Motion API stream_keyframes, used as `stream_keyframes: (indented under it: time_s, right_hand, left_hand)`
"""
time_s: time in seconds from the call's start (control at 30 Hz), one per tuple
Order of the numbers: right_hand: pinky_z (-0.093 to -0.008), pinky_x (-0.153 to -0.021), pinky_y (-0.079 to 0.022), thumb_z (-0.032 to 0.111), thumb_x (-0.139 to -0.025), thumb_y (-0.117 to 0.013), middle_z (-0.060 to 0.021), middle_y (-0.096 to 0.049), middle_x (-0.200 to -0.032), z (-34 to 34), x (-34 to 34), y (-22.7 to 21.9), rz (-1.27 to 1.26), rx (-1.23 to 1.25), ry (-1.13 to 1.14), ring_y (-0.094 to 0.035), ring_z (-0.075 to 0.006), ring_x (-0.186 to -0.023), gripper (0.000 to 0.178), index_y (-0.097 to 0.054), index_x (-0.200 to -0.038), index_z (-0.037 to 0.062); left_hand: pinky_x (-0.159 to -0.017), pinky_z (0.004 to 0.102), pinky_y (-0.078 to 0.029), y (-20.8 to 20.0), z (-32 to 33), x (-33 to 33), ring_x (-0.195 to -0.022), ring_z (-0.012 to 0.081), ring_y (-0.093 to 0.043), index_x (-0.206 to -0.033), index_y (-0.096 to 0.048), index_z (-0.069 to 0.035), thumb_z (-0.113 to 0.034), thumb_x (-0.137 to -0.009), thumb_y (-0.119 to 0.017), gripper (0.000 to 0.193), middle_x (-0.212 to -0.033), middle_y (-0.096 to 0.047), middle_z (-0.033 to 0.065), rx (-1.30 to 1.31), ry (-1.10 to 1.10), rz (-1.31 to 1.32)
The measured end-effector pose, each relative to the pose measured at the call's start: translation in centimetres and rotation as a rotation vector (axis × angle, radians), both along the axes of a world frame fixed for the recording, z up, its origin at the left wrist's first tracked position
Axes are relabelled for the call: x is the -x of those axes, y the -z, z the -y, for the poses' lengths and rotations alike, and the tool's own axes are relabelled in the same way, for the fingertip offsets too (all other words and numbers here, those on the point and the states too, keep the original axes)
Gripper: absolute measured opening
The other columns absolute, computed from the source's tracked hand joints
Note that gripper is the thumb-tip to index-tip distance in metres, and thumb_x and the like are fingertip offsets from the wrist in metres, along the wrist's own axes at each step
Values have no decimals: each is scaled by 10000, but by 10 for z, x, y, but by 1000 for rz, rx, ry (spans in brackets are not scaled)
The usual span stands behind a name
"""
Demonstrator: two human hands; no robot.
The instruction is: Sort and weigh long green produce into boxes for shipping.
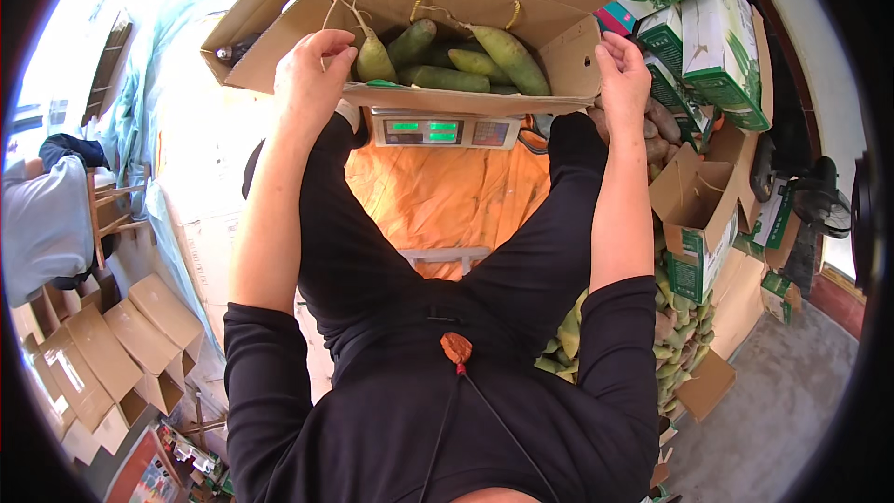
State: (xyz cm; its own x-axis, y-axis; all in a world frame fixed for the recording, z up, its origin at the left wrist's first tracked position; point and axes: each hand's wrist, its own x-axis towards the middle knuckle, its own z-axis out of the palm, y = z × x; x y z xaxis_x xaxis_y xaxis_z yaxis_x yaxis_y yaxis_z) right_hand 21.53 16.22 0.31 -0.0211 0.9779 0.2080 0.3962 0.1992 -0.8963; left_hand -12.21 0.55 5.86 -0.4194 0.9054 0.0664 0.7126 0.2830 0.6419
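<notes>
An open cardboard box [568,61] rests on a digital scale [484,130] with a lit green display, in front of me between my feet. Several green radishes [507,58] lie inside, some with thin roots still on. My left hand [314,77] is closed at the box's near left corner, thumb and fingers pinched on its cardboard edge beside a radish root. At the right end, my right hand [622,74] has its thumb and fingers bent over the box's edge. The inner fingers of both hands are partly hidden.
Orange sheeting [438,196] covers the floor under the scale. At right stand green-and-white cartons [722,47], an open carton [694,186], a black fan [824,197] and heaped radishes [684,345]. Folded cardboard boxes [102,345] and a seated person [47,214] are at left.
</notes>
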Motion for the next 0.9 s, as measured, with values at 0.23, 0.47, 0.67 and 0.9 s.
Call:
stream_keyframes:
  time_s: [0.23, 0.47, 0.67, 0.9]
  right_hand:
    - [-259, -810, -495, 75, -851, -652, -82, -660, -977, -3, -14, 11, -117, 123, 16, -612, -133, -879, 264, -626, -1098, -17]
    - [-254, -818, -490, 76, -844, -665, -84, -658, -981, -7, -27, 15, -170, 111, 104, -606, -131, -892, 255, -631, -1081, -13]
    - [-265, -814, -488, 99, -843, -671, -94, -658, -990, -9, -30, 18, -152, 208, 135, -610, -140, -900, 279, -628, -1095, -14]
    - [-303, -799, -490, 229, -826, -705, -146, -660, -1013, -8, -28, 23, -41, 290, 94, -618, -175, -907, 412, -604, -1131, -29]
  left_hand:
    - [-845, 326, -489, 1, -3, 1, -963, 195, -654, -1058, -685, -84, -171, -841, -647, 237, -1008, -695, 72, 12, -18, 3]
    - [-838, 341, -494, 3, -4, 2, -943, 228, -654, -1024, -679, -68, -148, -826, -644, 217, -988, -678, 112, -3, -77, 43]
    - [-894, 372, -472, 9, -6, 13, -1019, 245, -619, -1128, -640, -100, -176, -816, -655, 321, -1052, -660, 104, 6, -93, 19]
    - [-943, 392, -442, 34, -7, 40, -1121, 274, -564, -1285, -515, -66, -256, -795, -687, 553, -1197, -594, 138, 2, -165, -93]
